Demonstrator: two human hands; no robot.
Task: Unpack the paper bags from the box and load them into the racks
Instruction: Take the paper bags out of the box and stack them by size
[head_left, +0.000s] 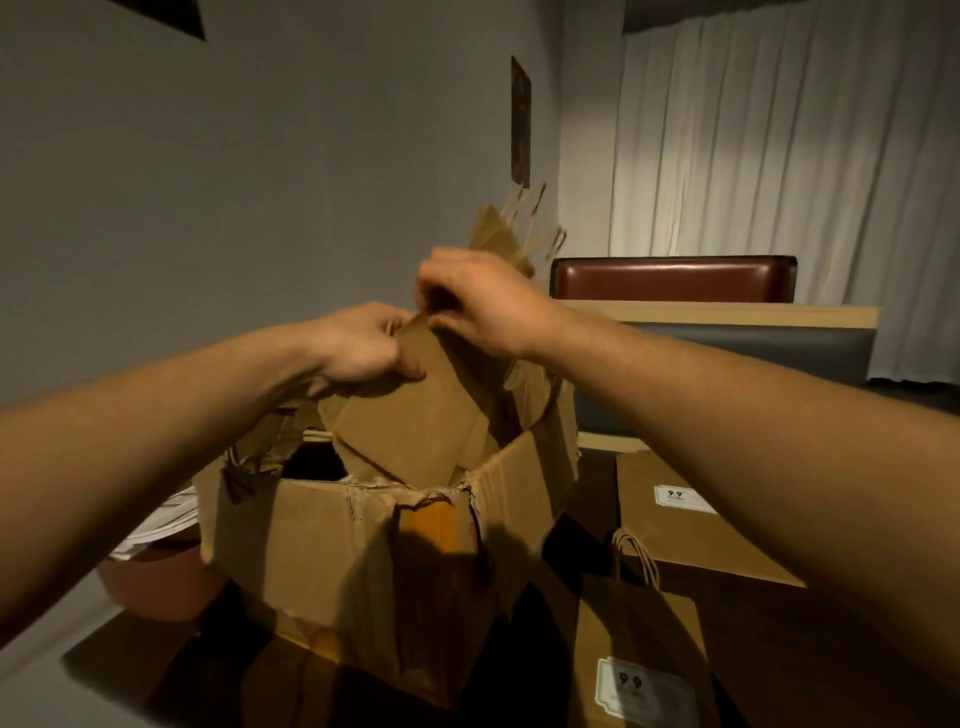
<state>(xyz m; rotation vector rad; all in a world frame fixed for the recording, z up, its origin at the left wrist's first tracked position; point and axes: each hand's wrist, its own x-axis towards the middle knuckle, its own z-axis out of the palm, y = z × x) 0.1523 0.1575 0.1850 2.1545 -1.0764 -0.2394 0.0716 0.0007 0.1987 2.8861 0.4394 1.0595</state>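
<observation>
A torn brown cardboard box (332, 566) stands open on a dark table in front of me. A bundle of flat brown paper bags (415, 415) sticks up out of it, tilted, with twisted handles (524, 228) showing above my hands. My left hand (363, 348) grips the bundle's upper left edge. My right hand (478, 301) pinches the top of the same bundle from the right. Both hands are above the box's opening. No rack is in view.
Two flat paper bags with white labels lie on the table at the right, one far (680, 514) and one near (639, 660). White papers (161, 525) lie left of the box. A red-brown padded bench back (675, 278) and a white curtain (779, 156) are behind.
</observation>
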